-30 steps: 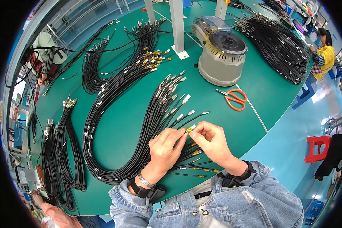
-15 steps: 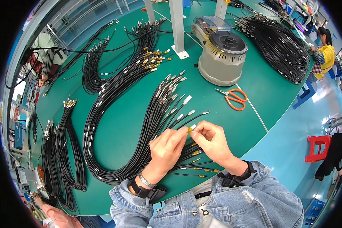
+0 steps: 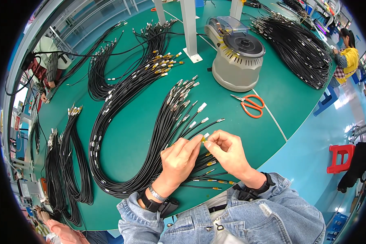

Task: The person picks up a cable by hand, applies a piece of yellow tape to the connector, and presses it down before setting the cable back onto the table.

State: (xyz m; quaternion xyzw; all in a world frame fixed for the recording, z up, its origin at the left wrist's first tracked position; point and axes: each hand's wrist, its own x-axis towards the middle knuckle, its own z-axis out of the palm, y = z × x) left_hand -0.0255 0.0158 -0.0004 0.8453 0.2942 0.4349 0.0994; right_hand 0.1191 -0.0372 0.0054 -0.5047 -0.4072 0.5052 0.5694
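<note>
Between my fingertips is a cable end (image 3: 206, 135) with a white tip and a piece of yellow tape (image 3: 203, 139) just below it. My left hand (image 3: 178, 159) is closed, thumb and forefinger pinching at the tape. My right hand (image 3: 228, 152) is also closed, its thumb and forefinger meeting the same spot from the right. The fingers hide most of the tape and the cable below. Under and around my hands lies a curved bundle of black cables (image 3: 103, 142). Some ends near my hands carry yellow tape (image 3: 211, 163); those farther up have bare metal or white tips.
Orange-handled scissors (image 3: 252, 106) lie beyond my right hand, near a round grey tape dispenser (image 3: 236, 73). More black cable bundles (image 3: 295, 51) cover parts of the green table (image 3: 227, 118). A metal post (image 3: 190, 32) stands behind. Other people work around the table; a red stool (image 3: 340, 158) is at right.
My hands stay at the cable end, with only slight finger movement at the tape. At the table's left edge, other people's hands have shifted a little.
</note>
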